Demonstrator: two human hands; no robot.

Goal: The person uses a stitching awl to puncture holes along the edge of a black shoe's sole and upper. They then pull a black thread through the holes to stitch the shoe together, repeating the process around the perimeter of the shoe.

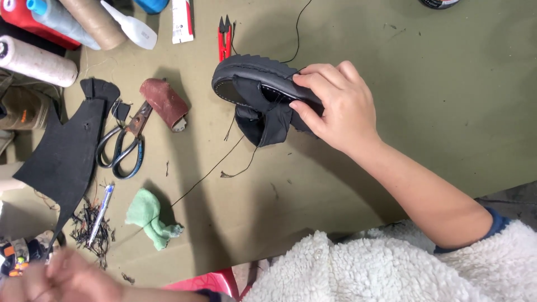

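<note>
right hand [335, 106] grips the black shoe [257, 92]; blurred left hand [61, 279] looks pinched shut, contents unclear.

The person wears a fluffy, cream-white fleece jacket [391, 268], bulky at five o'clock. A dark navy cuff [495, 223] peeks from under the pushed-up sleeve, leaving the forearm bare. The right hand [338, 106] carries no glove or ring; the left hand [67, 279], at seven o'clock, is blurred.
</note>
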